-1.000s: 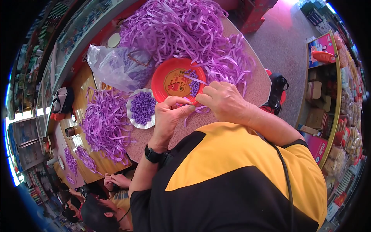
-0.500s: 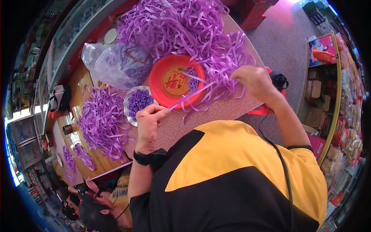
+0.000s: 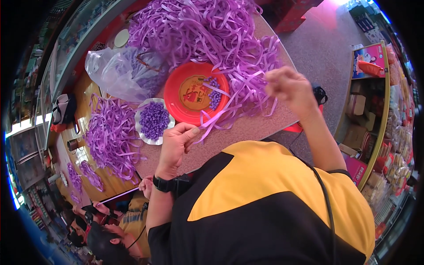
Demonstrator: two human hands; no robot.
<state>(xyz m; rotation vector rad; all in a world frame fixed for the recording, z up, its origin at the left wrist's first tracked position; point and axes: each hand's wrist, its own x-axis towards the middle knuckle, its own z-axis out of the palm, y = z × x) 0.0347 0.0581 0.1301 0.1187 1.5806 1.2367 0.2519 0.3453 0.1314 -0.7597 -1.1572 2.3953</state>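
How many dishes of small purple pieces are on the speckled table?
2: the red plate, with purple pieces along its right side, and the white wavy-rimmed dish to its lower left. Others could be hidden under the purple ribbons.

From the middle of the view, a pale round disc [image 3: 121,38] lies toward half past ten, with a dark-and-white bag [image 3: 65,110] just past nine and a cup [image 3: 72,145] at nine. A co-worker [image 3: 106,240] is at half past seven. A red box [image 3: 286,17] stands at one, grey floor [image 3: 324,46] spreads toward two, and a cabinet [image 3: 382,128] at three holds cardboard boxes [image 3: 353,138].
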